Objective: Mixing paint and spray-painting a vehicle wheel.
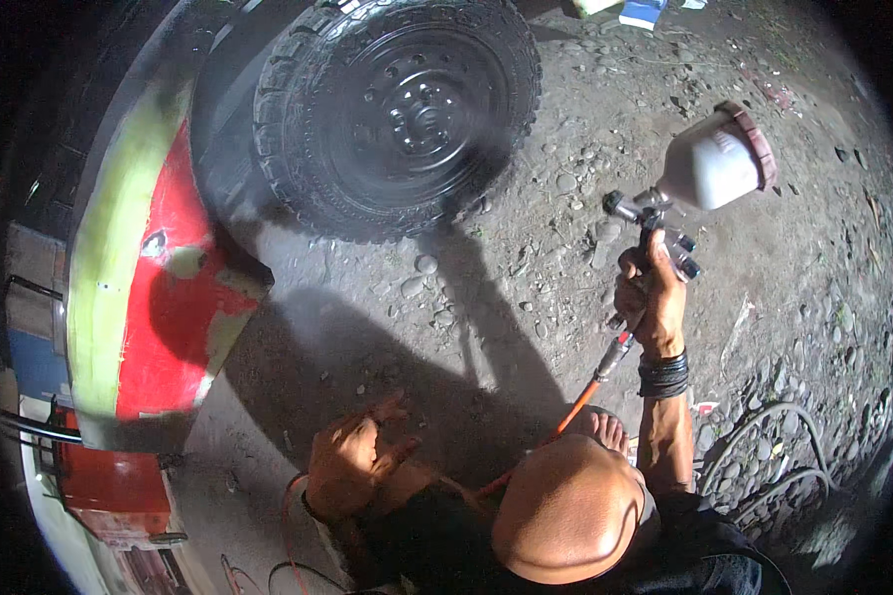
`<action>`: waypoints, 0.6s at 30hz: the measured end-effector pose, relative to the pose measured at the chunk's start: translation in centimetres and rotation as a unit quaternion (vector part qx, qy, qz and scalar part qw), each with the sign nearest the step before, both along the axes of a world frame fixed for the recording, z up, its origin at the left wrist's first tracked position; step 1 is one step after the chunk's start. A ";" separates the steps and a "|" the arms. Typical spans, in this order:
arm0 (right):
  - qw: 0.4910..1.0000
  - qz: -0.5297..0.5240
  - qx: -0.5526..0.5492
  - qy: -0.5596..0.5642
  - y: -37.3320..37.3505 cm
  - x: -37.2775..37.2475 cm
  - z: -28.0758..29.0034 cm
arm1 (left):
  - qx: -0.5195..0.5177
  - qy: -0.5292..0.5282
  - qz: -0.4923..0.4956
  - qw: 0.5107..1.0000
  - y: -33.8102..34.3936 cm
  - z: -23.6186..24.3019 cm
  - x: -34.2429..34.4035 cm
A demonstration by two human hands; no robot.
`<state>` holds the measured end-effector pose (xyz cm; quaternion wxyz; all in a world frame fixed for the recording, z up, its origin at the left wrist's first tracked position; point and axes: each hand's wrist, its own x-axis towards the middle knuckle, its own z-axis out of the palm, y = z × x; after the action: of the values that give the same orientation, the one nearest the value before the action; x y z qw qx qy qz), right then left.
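Observation:
My right hand is wrapped round the handle of a spray gun, held up over the ground at the right. A whitish cup with a dull reddish lid sits tilted on the gun. From the handle's lower end an orange air hose runs down past my bare foot. My left hand is low, left of centre, holding nothing, its fingers apart. Up and left of it stands a vehicle body panel, red and yellow-green with bare patches.
A black wheel with a chunky tyre stands beyond the panel. Stones lie over the dirt ground. A grey hose curls at the right. A red box-like thing is at the lower left. My bent knee rises at the bottom.

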<state>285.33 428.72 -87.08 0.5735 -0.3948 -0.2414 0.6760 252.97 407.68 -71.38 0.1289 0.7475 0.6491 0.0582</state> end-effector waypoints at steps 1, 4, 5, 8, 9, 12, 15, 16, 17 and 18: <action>1.000 -0.015 0.013 0.008 0.0 -0.2 1.1 | 0.031 0.013 -0.026 0.999 0.0 0.0 0.0; 0.997 0.009 0.044 0.059 -0.3 -0.7 2.5 | -0.024 0.006 0.028 0.999 -0.1 0.4 0.3; 0.996 0.037 0.034 0.071 -0.4 -0.7 2.0 | -0.023 0.006 0.028 0.999 -0.2 0.0 -0.1; 0.995 0.087 0.016 0.035 -1.3 -0.7 1.7 | 0.051 0.021 -0.053 0.997 -0.4 -0.8 -1.3; 0.996 0.091 0.010 0.016 -1.5 -0.2 0.9 | 0.033 0.018 -0.037 0.999 -0.4 -0.7 -1.2; 0.999 -0.002 -0.016 -0.029 -1.3 -0.5 -0.3 | 0.000 0.030 -0.002 1.000 -0.3 0.1 -0.4; 0.997 -0.049 -0.019 -0.050 -0.8 -0.8 0.2 | 0.015 0.030 -0.001 0.999 -0.7 -0.1 -0.9; 0.997 -0.059 -0.013 -0.038 -0.2 -1.0 0.1 | 0.046 0.018 -0.019 0.999 -1.0 -0.4 -1.4; 0.999 -0.044 -0.021 -0.011 0.1 -0.7 1.6 | 0.047 0.018 -0.019 0.999 -0.9 -0.4 -1.4; 1.000 -0.014 -0.008 -0.009 0.3 -0.1 1.8 | 0.047 0.017 -0.020 0.999 -0.9 -0.5 -1.3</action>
<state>285.26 429.04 -85.31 0.5775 -0.4086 -0.2355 0.6664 251.63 406.81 -71.90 0.0836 0.7666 0.6324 0.0735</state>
